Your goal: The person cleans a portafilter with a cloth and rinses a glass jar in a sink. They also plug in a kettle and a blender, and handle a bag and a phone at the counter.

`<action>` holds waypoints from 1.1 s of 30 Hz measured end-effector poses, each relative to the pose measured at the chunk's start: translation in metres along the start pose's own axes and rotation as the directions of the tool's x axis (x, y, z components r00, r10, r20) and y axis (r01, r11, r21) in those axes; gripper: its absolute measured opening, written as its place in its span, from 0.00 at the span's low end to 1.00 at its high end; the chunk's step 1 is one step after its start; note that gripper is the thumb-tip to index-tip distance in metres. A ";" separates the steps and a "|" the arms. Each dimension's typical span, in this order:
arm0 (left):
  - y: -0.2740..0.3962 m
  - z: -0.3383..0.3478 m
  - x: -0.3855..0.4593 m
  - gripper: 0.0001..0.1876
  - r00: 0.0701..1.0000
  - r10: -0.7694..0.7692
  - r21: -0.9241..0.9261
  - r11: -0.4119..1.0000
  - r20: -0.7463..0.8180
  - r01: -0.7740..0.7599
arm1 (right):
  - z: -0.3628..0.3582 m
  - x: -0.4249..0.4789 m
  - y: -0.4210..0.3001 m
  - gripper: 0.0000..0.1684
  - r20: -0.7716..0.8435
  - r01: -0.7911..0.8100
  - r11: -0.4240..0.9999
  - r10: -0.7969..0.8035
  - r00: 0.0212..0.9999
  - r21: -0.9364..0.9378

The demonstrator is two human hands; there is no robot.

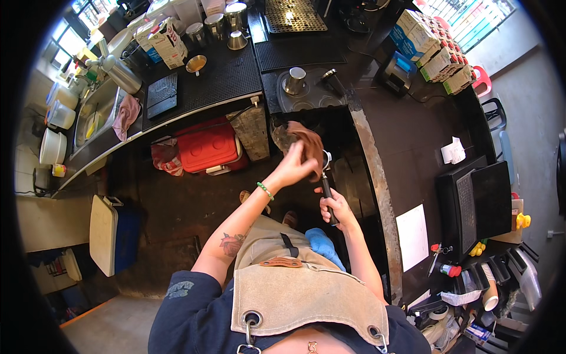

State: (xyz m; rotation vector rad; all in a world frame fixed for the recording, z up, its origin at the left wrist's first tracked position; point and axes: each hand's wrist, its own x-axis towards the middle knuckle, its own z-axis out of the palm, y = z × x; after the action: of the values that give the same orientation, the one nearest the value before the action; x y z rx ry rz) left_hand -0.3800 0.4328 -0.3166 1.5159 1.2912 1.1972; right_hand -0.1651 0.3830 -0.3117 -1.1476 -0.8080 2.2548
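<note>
My right hand (338, 207) is closed round the black handle of an espresso portafilter (328, 189), whose metal head points away from me. My left hand (297, 164) grips a brown cloth (309, 144), which hangs against the portafilter's head and hides part of it. Beyond them, a metal cup (294, 80) and a black-handled tool (332, 81) stand on a dark tray (309, 101) with round recesses. A blue cloth (325, 245) hangs at my apron.
A black counter with a pale, worn edge (376, 186) runs along my right, bearing a laptop (486, 199) and paper. Ahead left are a rubber bar mat (221, 75), milk cartons (170, 44) and a sink (95, 119). A red cooler box (208, 146) sits below.
</note>
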 end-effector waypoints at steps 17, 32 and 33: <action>0.011 0.004 0.025 0.09 0.997 -0.041 0.368 0.930 0.065 0.014 | 0.026 -0.007 -0.023 0.22 -0.097 -0.024 0.915 -0.017 0.995 -0.403; 0.004 0.029 0.032 0.11 0.995 -0.068 0.626 0.773 -0.078 0.102 | 0.035 0.003 -0.007 0.21 -0.263 0.083 0.649 -0.418 0.869 -0.757; 0.004 0.030 0.030 0.11 0.994 -0.066 0.627 0.772 -0.088 0.107 | 0.030 0.007 -0.001 0.21 -0.256 0.092 0.604 -0.464 0.848 -0.792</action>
State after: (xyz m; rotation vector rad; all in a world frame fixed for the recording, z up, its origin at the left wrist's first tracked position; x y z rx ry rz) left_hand -0.3489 0.4621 -0.3154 1.8601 1.9141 0.7748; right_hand -0.1940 0.3796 -0.3003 -1.6511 -1.6800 1.2620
